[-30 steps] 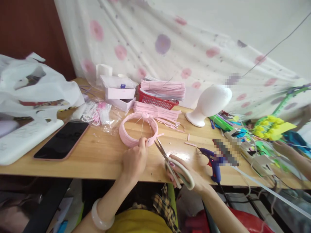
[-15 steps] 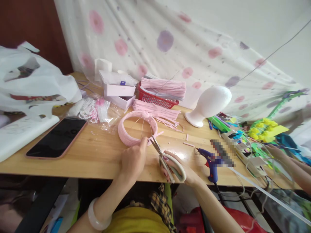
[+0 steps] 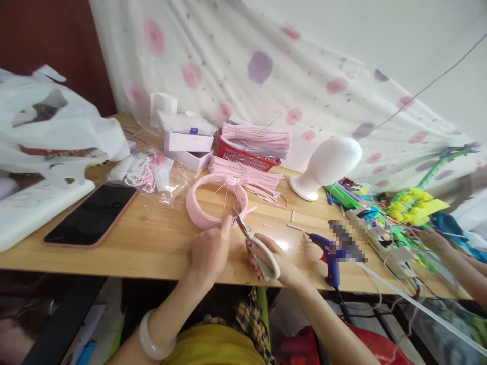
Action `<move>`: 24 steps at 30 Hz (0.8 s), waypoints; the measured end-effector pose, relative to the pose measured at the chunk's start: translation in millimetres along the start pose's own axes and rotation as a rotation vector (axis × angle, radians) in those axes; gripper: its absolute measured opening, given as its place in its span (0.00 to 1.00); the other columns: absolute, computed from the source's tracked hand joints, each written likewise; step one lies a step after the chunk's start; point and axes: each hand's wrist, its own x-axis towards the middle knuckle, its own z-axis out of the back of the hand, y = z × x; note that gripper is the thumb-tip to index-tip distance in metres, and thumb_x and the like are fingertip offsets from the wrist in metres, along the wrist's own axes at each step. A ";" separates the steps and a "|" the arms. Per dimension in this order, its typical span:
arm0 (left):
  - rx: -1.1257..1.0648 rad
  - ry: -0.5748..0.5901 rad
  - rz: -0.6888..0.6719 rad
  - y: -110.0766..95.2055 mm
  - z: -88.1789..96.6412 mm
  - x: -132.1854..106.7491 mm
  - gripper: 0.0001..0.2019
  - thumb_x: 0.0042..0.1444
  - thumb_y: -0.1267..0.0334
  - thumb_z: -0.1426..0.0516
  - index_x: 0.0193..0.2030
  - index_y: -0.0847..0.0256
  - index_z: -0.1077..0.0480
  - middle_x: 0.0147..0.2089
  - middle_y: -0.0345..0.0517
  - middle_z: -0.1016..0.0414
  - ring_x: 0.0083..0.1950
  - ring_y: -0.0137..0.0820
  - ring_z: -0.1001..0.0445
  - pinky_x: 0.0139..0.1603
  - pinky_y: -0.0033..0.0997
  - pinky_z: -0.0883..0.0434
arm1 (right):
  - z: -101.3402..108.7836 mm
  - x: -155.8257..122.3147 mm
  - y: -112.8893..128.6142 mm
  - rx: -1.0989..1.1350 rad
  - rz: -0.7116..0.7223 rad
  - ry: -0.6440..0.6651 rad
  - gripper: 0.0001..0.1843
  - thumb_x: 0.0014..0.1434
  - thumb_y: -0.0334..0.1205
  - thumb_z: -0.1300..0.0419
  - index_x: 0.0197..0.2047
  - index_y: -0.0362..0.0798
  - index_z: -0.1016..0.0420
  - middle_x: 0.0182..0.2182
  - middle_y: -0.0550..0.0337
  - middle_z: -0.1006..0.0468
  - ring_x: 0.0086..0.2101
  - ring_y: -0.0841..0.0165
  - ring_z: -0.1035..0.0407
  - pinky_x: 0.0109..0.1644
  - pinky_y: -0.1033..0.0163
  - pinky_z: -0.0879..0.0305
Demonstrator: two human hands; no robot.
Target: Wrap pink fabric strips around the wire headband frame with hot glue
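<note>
A pink ring-shaped band (image 3: 196, 214) with wire strands across its inside and a round knob at its far side rests on the wooden table. My left hand (image 3: 213, 248) pinches the near right edge of this band. In my right hand (image 3: 276, 256) is a pair of scissors (image 3: 262, 257) with pale handles. The blades are nearly closed, and their tips lie at the band's edge beside my left fingertips. What sits between the blades is too small to tell. A bundle of pink strips (image 3: 247, 175) lies just behind the band.
A phone (image 3: 89, 215) and bagged pearl trims (image 3: 148, 170) lie left. Behind stand white boxes (image 3: 188, 142), a red basket (image 3: 243, 156) and a foam head (image 3: 331, 162). A blue glue gun (image 3: 331, 256) and power strip (image 3: 384, 243) lie right, near another person's hand (image 3: 429, 238).
The scissors have closed, their handles coming together in my right hand. Their tips moved slightly left to the band's edge. My left hand keeps its pinch.
</note>
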 end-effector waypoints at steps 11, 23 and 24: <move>-0.003 -0.036 0.014 1.6 -5.7 -1.2 0.18 0.71 0.61 0.55 0.57 0.52 0.27 0.28 0.51 0.18 0.31 0.44 0.17 0.29 0.33 0.28 | 18.2 -14.6 3.4 -0.232 0.026 -0.055 0.26 0.50 0.59 0.31 0.30 0.52 0.41 0.14 0.71 0.31 0.13 0.74 0.38 0.15 0.71 0.45; 0.036 -0.100 0.093 -1.9 -1.7 0.9 0.18 0.70 0.59 0.53 0.52 0.53 0.23 0.28 0.51 0.18 0.30 0.43 0.18 0.26 0.30 0.36 | 49.8 -21.2 -9.7 -1.259 0.102 -0.649 0.11 0.61 0.44 0.44 0.28 0.50 0.35 0.28 0.53 0.25 0.31 0.60 0.30 0.33 0.61 0.44; 0.042 -0.108 0.088 -1.5 -1.0 0.7 0.17 0.69 0.59 0.52 0.53 0.52 0.22 0.28 0.51 0.17 0.29 0.43 0.18 0.26 0.30 0.36 | 47.4 -20.1 -7.9 -1.257 0.128 -0.643 0.11 0.61 0.43 0.45 0.28 0.50 0.34 0.30 0.51 0.24 0.33 0.59 0.29 0.35 0.60 0.43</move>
